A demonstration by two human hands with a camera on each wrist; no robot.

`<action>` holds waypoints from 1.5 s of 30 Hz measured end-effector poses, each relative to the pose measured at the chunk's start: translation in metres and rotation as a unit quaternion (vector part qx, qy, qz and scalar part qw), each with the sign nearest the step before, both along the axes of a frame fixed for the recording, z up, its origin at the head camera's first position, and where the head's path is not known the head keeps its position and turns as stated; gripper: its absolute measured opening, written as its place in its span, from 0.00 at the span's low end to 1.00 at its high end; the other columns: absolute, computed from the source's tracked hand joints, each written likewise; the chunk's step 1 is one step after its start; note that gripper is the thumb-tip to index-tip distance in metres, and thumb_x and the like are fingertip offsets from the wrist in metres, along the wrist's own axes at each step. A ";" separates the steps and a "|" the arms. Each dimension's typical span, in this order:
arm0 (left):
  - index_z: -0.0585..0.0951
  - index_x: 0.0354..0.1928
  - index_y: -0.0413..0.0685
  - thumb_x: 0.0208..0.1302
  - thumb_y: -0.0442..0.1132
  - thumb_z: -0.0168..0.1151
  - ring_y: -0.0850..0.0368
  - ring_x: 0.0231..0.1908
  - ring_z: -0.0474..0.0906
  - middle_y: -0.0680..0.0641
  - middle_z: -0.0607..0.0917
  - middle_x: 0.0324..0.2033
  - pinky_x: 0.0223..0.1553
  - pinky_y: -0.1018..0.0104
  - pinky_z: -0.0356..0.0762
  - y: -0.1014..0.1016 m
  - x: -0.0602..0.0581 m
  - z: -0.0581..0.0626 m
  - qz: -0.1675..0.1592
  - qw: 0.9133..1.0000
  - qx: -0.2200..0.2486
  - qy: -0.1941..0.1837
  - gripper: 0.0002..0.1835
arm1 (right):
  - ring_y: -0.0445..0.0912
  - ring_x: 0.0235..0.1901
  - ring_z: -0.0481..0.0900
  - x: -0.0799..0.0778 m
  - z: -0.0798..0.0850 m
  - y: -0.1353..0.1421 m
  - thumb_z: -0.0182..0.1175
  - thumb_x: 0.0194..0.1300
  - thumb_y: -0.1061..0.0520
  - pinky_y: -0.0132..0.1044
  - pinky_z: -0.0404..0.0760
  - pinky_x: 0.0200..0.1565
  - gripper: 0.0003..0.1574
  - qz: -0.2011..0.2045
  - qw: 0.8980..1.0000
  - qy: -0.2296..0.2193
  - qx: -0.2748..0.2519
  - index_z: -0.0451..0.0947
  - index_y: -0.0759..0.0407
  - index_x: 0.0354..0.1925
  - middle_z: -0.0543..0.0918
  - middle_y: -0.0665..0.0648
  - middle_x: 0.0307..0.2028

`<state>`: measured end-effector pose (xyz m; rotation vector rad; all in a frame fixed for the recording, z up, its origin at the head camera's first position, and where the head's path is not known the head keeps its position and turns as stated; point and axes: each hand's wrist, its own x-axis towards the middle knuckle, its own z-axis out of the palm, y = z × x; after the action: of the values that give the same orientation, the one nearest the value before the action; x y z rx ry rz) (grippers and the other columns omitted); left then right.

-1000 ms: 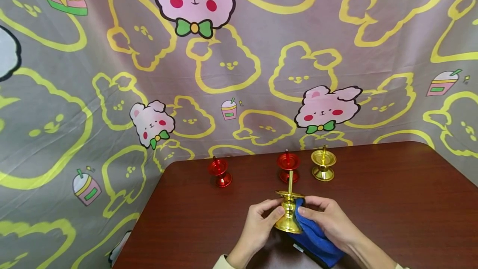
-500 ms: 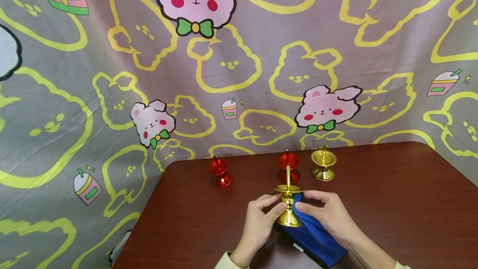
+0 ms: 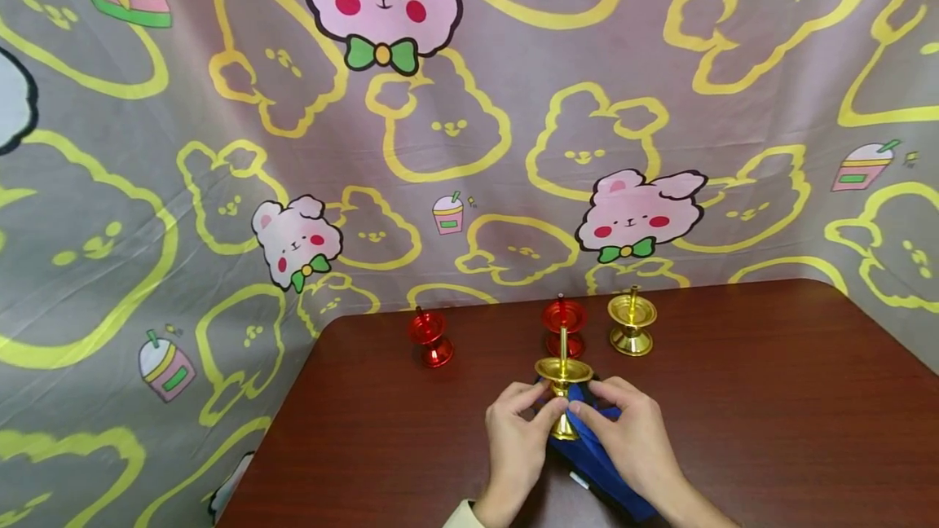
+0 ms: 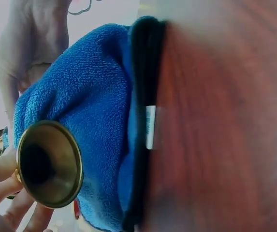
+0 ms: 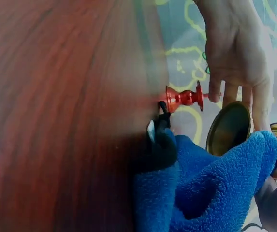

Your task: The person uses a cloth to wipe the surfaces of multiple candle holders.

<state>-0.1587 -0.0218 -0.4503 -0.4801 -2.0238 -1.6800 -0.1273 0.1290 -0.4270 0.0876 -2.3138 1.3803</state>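
A shiny gold candle holder (image 3: 563, 371) with a thin upright spike is held above the table, roughly upright. My left hand (image 3: 517, 442) pinches its stem from the left between thumb and fingers. From the right, my right hand (image 3: 634, 438) pinches a blue terry cloth (image 3: 603, 467) against the same stem. The cloth, dark-edged with a small white tag, hangs down toward the table. In the left wrist view the holder's hollow base (image 4: 51, 164) faces the camera, with the cloth behind it. Folds of blue cloth (image 5: 215, 193) cover part of the holder in the right wrist view.
At the back of the brown table (image 3: 381, 430) stand a red candle holder (image 3: 433, 341) on the left, another red one (image 3: 563, 316) behind the held holder, and a gold one (image 3: 632, 324) beside it. A patterned curtain (image 3: 440, 161) hangs behind the table.
The held candle holder has shifted slightly away from me and its dish shows more from above. Both hands stay on it; the right thumb and cloth have moved closer round the stem.
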 end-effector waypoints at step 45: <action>0.74 0.51 0.23 0.72 0.36 0.60 0.61 0.42 0.78 0.52 0.82 0.41 0.45 0.70 0.75 -0.028 -0.005 0.000 -0.281 0.941 0.110 -0.151 0.18 | 0.45 0.40 0.86 -0.007 -0.001 0.023 0.65 0.66 0.67 0.36 0.84 0.42 0.21 0.254 0.935 -0.082 -0.235 0.75 0.80 0.53 0.87 0.58 0.41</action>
<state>-0.1642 -0.0494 -0.4505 -0.8197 -1.9801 -2.4211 -0.1338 0.1524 -0.4275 0.4629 -2.0957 2.2416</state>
